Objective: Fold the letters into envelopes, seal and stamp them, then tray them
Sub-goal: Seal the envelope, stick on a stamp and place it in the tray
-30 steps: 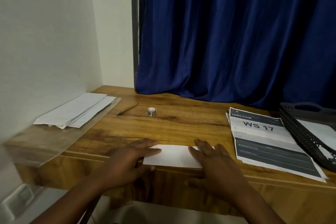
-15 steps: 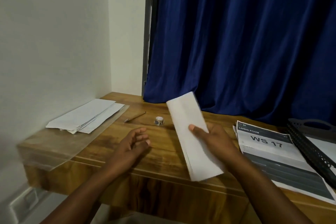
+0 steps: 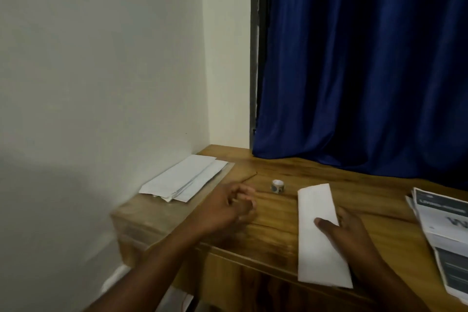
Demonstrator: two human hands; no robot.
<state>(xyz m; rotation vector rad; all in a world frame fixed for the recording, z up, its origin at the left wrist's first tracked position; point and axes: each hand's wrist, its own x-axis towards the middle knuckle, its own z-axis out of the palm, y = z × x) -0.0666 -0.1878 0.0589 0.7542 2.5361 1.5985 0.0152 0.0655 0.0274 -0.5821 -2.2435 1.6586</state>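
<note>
My right hand (image 3: pixel 347 233) holds a folded white letter (image 3: pixel 317 233) lengthwise over the wooden desk's (image 3: pixel 276 240) front edge, thumb on top and fingers beneath. My left hand (image 3: pixel 228 208) hovers over the desk to the left, fingers loosely curled and holding nothing. A stack of white envelopes (image 3: pixel 184 177) lies on a clear plastic sleeve by the left wall. A small roll of stamps (image 3: pixel 277 185) stands between the hands, farther back. A pen (image 3: pixel 249 177) pokes out just beyond my left hand.
Printed sheets with dark headers (image 3: pixel 445 230) lie at the right edge of the desk. A blue curtain (image 3: pixel 354 71) hangs behind the desk, and a white wall (image 3: pixel 101 83) borders the left side.
The folded letter was pressed flat at the desk edge by both hands, then my right hand lifted it and turned it lengthwise. My left hand let go and moved left toward the envelopes.
</note>
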